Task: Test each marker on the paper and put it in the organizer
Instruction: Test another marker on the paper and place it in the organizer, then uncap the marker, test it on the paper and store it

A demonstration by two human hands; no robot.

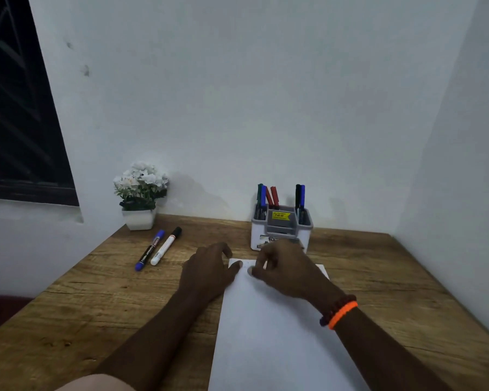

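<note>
A white sheet of paper lies on the wooden desk in front of me. My left hand rests on its far left corner, fingers spread and holding nothing. My right hand sits on the paper's far edge with loosely curled fingers; no marker shows in it. Left of the paper lie two capped markers side by side: a blue marker and a white marker with a black cap. The grey and white organizer stands just beyond my right hand, with several markers upright in it.
A small white pot of white flowers stands at the desk's back left, near the two loose markers. White walls close off the desk at the back and along the right side. A dark window is on the left wall.
</note>
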